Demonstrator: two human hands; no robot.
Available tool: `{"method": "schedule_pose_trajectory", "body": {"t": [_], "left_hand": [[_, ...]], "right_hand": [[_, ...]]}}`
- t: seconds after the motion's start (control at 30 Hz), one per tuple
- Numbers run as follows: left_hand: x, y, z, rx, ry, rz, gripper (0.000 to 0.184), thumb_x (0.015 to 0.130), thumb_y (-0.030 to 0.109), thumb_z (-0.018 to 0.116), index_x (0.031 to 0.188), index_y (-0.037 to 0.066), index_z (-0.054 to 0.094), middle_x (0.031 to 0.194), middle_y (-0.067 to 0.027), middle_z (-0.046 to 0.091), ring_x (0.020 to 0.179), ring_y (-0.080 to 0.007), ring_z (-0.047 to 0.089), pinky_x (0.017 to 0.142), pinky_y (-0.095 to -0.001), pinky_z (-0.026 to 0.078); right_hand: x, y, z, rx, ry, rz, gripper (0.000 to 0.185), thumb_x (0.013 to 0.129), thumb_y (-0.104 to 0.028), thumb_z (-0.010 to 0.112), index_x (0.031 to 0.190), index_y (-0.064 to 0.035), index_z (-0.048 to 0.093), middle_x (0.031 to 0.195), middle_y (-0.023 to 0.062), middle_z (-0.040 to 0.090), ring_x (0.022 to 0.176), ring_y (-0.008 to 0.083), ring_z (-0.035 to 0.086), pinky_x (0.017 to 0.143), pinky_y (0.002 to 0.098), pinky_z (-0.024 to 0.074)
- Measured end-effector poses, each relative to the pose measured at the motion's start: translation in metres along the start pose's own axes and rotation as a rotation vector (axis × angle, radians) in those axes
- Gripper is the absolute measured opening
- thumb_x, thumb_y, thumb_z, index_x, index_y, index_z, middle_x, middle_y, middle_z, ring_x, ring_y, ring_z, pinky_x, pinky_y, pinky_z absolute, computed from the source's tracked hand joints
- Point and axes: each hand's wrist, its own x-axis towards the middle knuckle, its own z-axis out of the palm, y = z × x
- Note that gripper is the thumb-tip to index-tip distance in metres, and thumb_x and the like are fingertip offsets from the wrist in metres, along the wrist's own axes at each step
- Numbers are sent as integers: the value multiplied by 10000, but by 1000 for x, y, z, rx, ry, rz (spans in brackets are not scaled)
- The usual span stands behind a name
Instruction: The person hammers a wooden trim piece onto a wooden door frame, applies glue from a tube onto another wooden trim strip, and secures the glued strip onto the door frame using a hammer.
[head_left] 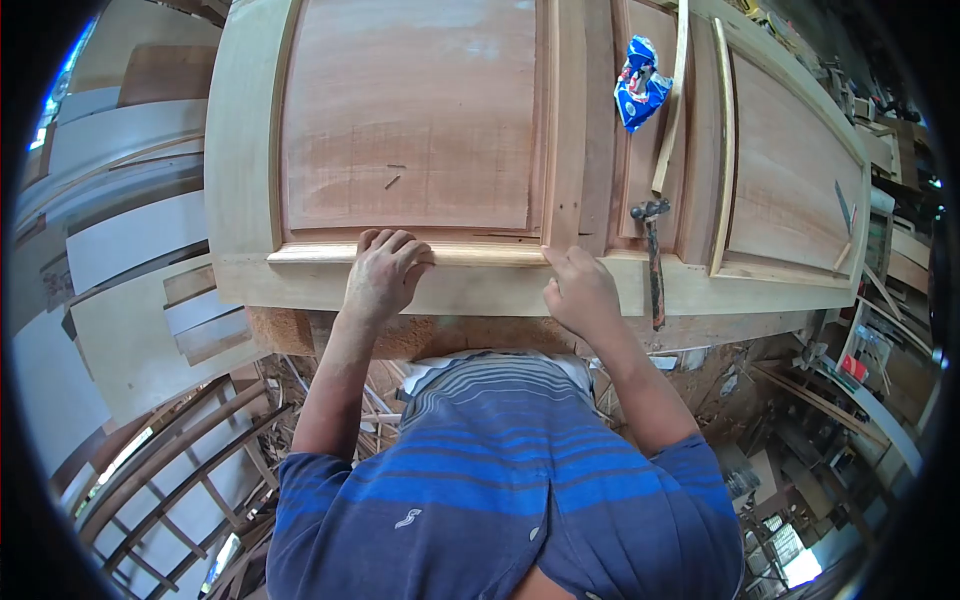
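Observation:
A wooden door (pixel 400 292) with recessed panels lies flat in front of me. Along the near edge of its left panel runs a narrow moulding strip (pixel 490 256). My left hand (pixel 385 275) curls its fingers over this strip, left of its middle. At the strip's right end, my right hand (pixel 583 292) is closed, thumb and forefinger pressed against the tip. Two small nails (pixel 393 180) lie loose on the left panel. To the right of my right hand, a hammer (pixel 653 265) rests across the door frame, its head pointing away from me.
A blue packet (pixel 642 85) lies on the middle panel beside a long thin wood strip (pixel 676 110). Another moulding (pixel 724 150) edges the right panel, where a thin pointed tool (pixel 845 208) lies. Boards (pixel 140 235) are stacked at left, with a wooden lattice (pixel 190 490) below.

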Motion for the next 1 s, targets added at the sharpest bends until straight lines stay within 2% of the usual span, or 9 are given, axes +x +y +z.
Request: {"method": "schedule_pose_trajectory", "body": {"t": [0.07, 0.17, 0.27, 0.37, 0.47, 0.57, 0.67, 0.87, 1.0], "left_hand": [[-2, -6, -13, 7, -18, -19, 169, 921, 211, 825, 1060, 134, 770, 1068, -46, 736, 1133, -278, 690, 1095, -467, 464], [-10, -23, -21, 15, -32, -40, 182, 916, 207, 829, 1065, 120, 769, 1071, -59, 741, 1125, -291, 694, 1087, -474, 473], [-13, -35, -25, 5, -25, -49, 167, 922, 207, 814, 1063, 143, 754, 1063, -41, 719, 1117, -278, 691, 1094, -472, 465], [-18, -41, -27, -11, -8, -55, 172, 920, 196, 813, 1071, 139, 753, 1058, -45, 719, 1115, -282, 692, 1094, -476, 466], [-21, -46, -33, -16, 8, -57, 177, 916, 183, 814, 1075, 137, 752, 1056, -49, 721, 1118, -284, 694, 1099, -481, 464], [-26, -54, -39, -5, 8, -71, 179, 913, 176, 815, 1076, 136, 753, 1057, -50, 723, 1121, -285, 694, 1101, -484, 463], [-32, -63, -45, 3, 4, -92, 178, 914, 177, 815, 1076, 137, 753, 1059, -48, 725, 1122, -283, 695, 1103, -485, 461], [-43, -87, -54, 24, 5, -112, 179, 911, 177, 821, 1074, 137, 758, 1073, -39, 733, 1124, -277, 697, 1101, -481, 460], [-52, -100, -56, 36, 18, -113, 213, 898, 160, 827, 1105, 144, 777, 1100, -31, 749, 1131, -272, 698, 1098, -475, 463]], "right_hand": [[4, -3, 7, -44, -69, 53, 514, 872, -118, 683, 1371, -10, 747, 1130, 206, 737, 1042, 384, 731, 999, 516, 583], [7, -6, 18, 5, -58, 143, 554, 857, -120, 666, 1394, -4, 741, 1148, 222, 764, 1017, 404, 747, 992, 516, 599], [22, -21, 7, 126, -179, 288, 582, 849, -139, 662, 1408, 4, 734, 1058, 230, 787, 977, 409, 752, 958, 530, 599], [31, -44, -3, 225, -249, 386, 597, 840, -142, 668, 1416, 0, 737, 845, 198, 753, 871, 377, 747, 893, 502, 595], [35, -42, 6, 337, -261, 395, 617, 837, -145, 685, 1437, -9, 731, 715, 143, 671, 734, 299, 698, 812, 443, 579], [39, -45, 15, 453, -249, 360, 622, 837, -131, 692, 1447, -12, 731, 668, 84, 580, 648, 191, 606, 718, 374, 539], [48, -55, 14, 502, -326, 421, 618, 847, -121, 691, 1454, -10, 727, 637, 39, 523, 615, 129, 539, 661, 342, 501], [64, -86, 20, 536, -415, 366, 657, 840, -112, 688, 1489, -9, 702, 591, 12, 496, 568, 113, 498, 606, 344, 471], [74, -107, 36, 540, -441, 275, 657, 864, -55, 665, 1518, 13, 671, 613, -23, 494, 580, 56, 446, 583, 290, 414]]}}
